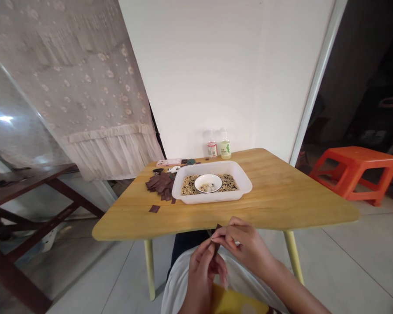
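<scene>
Just in front of the table edge, above the lap, both hands meet at a small dark brown piece (217,247), flat like cloth or leather. My left hand (205,266) is closed on it, thumb and forefinger pinching near its middle. My right hand (240,240) is closed in a pinch against the left fingertips, over the same piece; what sits between its fingers is too small to make out. On the table lies a pile of similar brown pieces (162,184), with a single brown square (154,209) in front of it.
A white plastic tray (245,185) of yellow and black beads holds a white bowl (199,178). Behind stand two bottles (212,148); a pink phone-like case (168,162) lies at the back left. An orange stool (356,168) stands right of the wooden table (281,187).
</scene>
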Demonstrator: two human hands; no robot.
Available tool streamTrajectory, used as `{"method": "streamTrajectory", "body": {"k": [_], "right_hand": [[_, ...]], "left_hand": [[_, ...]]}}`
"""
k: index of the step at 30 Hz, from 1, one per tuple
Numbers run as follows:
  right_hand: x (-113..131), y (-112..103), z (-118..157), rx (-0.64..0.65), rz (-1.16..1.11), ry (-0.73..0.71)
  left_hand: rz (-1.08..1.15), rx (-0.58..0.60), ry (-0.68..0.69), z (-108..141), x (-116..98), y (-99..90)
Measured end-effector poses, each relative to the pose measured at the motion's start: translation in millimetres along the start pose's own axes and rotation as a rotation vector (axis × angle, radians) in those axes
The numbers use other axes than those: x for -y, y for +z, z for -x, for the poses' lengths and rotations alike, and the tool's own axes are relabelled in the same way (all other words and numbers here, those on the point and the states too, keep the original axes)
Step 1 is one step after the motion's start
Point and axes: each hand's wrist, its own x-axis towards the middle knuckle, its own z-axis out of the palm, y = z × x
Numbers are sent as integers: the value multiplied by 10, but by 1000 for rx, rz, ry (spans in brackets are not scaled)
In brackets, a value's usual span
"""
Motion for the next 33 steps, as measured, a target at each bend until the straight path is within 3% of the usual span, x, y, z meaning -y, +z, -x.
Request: {"method": "streamTrajectory", "body": {"k": [5,13,21,27,33], "right_hand": [[-32,-108,-25,-57,15,5],[58,51,-2,-12,23,-35],[-18,-58,-17,-98,35,7],[-25,7,-7,-42,20,5],[-69,-139,-49,-158,0,76]], "left_hand": [[10,-15,9,9,10,-11],[12,-1,5,-16,-2,-11],[-30,-51,-14,8,-20,15],[-31,-51,-26,0,-27,10],[-34,-65,-41,-3,2,-1]]}}
